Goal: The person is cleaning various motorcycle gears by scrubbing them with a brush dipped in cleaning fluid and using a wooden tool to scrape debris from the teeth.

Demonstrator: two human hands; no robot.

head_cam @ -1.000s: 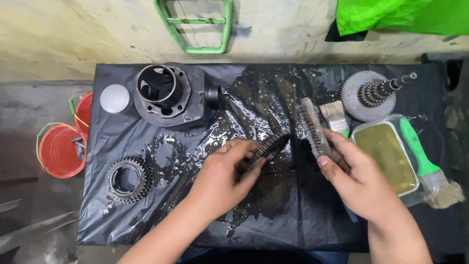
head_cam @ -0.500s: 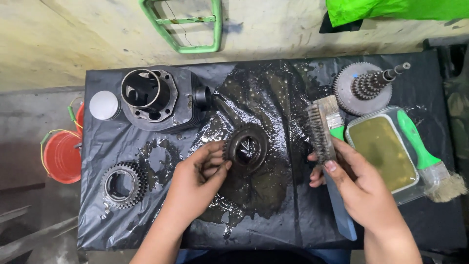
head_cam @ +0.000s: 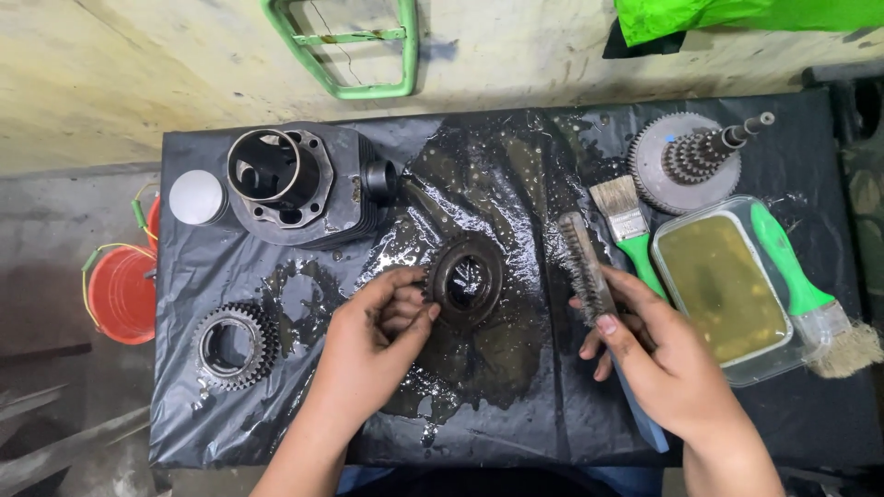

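Note:
My left hand [head_cam: 379, 333] grips a dark, oily round gear [head_cam: 466, 280] by its left edge, its flat face turned up over the wet black plastic sheet [head_cam: 516, 184]. My right hand [head_cam: 658, 354] holds a wire brush [head_cam: 586, 269] with a blue handle, bristles pointing away from me, a little to the right of the gear and apart from it.
A black engine cylinder [head_cam: 299, 184] and a silver piston [head_cam: 197, 197] lie at the back left, a toothed gear [head_cam: 234, 344] at the front left. At the right are a gear cluster with shaft [head_cam: 691, 158], two green-handled paintbrushes [head_cam: 628, 221], and a tub of yellowish liquid [head_cam: 722, 287]. Red buckets [head_cam: 122, 293] stand left of the table.
My left hand has turned the gear from edge-on to face-up. The wire brush in my right hand has drawn back from the gear toward the right.

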